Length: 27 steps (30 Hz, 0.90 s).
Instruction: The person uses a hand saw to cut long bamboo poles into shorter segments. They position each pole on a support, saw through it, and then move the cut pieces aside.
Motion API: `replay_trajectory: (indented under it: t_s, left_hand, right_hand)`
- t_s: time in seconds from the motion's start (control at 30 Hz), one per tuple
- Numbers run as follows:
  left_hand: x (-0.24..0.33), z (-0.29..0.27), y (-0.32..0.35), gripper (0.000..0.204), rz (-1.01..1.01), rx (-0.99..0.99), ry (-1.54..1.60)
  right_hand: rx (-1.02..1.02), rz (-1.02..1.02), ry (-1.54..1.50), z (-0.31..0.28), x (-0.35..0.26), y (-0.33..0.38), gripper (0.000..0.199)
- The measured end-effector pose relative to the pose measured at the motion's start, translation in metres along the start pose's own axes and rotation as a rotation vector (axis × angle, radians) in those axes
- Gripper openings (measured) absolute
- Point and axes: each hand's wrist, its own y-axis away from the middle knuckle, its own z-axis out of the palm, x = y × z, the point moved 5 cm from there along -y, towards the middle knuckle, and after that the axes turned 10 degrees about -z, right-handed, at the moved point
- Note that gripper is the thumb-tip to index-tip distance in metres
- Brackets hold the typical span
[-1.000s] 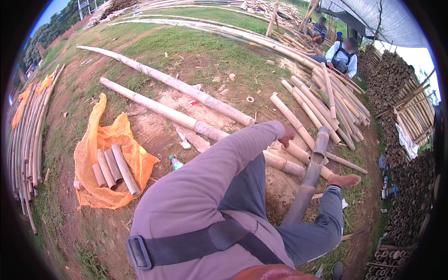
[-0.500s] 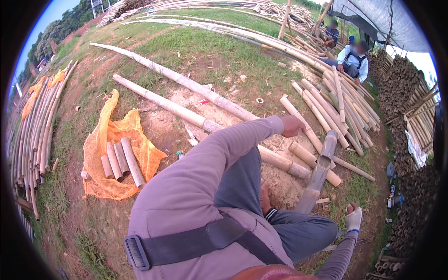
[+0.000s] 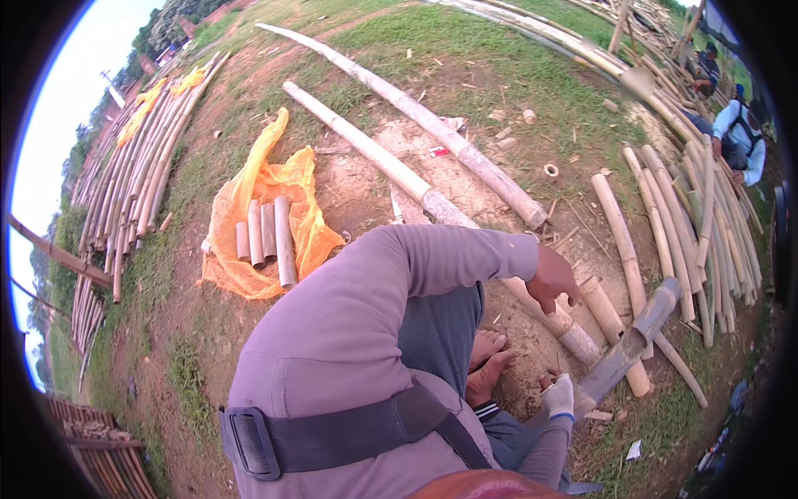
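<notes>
My bare left hand (image 3: 554,279) reaches out over the cut end of a long bamboo pole (image 3: 575,333). Its fingers hang down a little apart, and I see nothing in them. Closer to me, my right hand (image 3: 559,394) wears a white glove that leaves the fingertips bare. Those fingers are curled in, and whatever they may hold is hidden. Just right of the glove lies a thick grey bamboo piece (image 3: 619,359) with a notch cut in its side. It rests slanted across a shorter tan bamboo length (image 3: 611,320).
An orange mesh sack (image 3: 312,224) lies to the left with several short bamboo pieces (image 3: 284,241) on it. Bamboo poles (image 3: 715,224) are heaped at the right, near a seated person (image 3: 740,137). More long poles (image 3: 154,166) lie far left. My bare feet (image 3: 490,366) are below my left hand.
My view has swung, shifting the scene. My right hand has moved in from the right, beside the notched bamboo. My left hand now hangs lower, over the long pole's end.
</notes>
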Motion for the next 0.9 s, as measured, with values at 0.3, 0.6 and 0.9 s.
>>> replay_trajectory:
  t_s: [0.3,0.6,0.9]
  left_hand:
    - [0.016,-0.003,-0.001,0.06,-0.048,0.119,-0.207]
    - [0.002,0.035,0.075,0.056,-0.173,0.041,-0.228]
    - [-0.086,0.042,0.159,0.027,-0.607,0.328,-0.182]
  right_hand:
    - [-0.068,-0.101,-0.115,-0.002,-0.031,0.0,0.05]
    - [-0.053,-0.299,0.092,0.009,-0.047,0.011,0.047]
    - [-0.124,-0.123,0.065,0.06,-0.003,0.012,0.035]
